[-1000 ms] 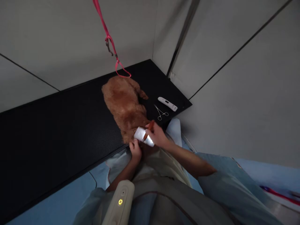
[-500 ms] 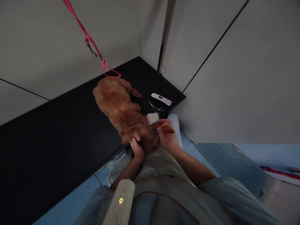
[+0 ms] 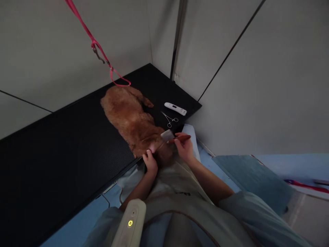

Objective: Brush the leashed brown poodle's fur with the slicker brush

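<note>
A curly brown dog [image 3: 128, 115] lies on its side on a black ribbed grooming table [image 3: 77, 147], its head at the near edge, against my apron. My left hand [image 3: 150, 162] is closed at the dog's head, pinching an ear [image 3: 152, 148] whose pink inner side shows. In my right hand [image 3: 185, 149] is a slicker brush [image 3: 183, 138], gripped by its reddish-brown wooden handle. Its pale rectangular head, slightly blurred, is at the fur beside the ear; whether the pins touch the hair I cannot tell. The dog's muzzle is blurred and dim.
White clippers [image 3: 175, 108] and scissor-handled forceps [image 3: 169, 119] lie on the table right of the dog. A pink leash loop [image 3: 120, 81] hangs over its rear. Grey walls stand behind and to the right. A white device [image 3: 130, 221] with a yellow light is near my chest.
The brush in my right hand has moved slightly down, and its head is tilted differently. My left hand keeps its hold on the ear. The whole view has shifted a little.
</note>
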{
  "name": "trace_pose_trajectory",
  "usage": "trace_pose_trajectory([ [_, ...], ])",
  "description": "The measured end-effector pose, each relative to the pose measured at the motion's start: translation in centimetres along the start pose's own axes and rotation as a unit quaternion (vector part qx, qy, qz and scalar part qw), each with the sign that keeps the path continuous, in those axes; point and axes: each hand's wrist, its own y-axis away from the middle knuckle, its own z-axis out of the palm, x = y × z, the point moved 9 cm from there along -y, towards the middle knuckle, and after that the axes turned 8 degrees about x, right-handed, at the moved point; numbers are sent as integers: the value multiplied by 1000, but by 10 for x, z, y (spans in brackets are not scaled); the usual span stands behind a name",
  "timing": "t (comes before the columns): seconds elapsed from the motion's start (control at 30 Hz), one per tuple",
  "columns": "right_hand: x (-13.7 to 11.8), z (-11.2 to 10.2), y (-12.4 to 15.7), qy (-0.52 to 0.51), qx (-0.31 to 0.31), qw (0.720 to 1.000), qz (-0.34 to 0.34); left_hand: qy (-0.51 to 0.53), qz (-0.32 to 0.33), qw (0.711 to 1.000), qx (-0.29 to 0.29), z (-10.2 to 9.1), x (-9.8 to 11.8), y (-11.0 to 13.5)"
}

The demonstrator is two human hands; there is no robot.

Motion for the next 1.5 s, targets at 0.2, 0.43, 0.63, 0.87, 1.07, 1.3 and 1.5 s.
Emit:
trace_pose_trajectory([
  [0.2,-2,25,-8,10,-105,994,12,1,-5,1000,0,2,-8,2],
  [0.43,-19,46,-20,34,-219,975,-28,7,26,1000,-12,4,-13,-1],
  [0.63,-39,54,-35,97,-230,965,-79,34,45,996,-69,18,-7,3],
  [0.87,-67,78,-44,180,-257,937,-152,51,58,993,-88,30,3,6],
  [1.07,-66,83,-40,253,-282,911,-165,70,39,991,-103,33,11,9],
  [1.3,-56,70,-39,248,-304,908,-147,76,25,993,-84,39,6,6],
  [1.5,-62,63,-36,207,-333,901,-184,41,16,994,-98,42,-6,4],
])
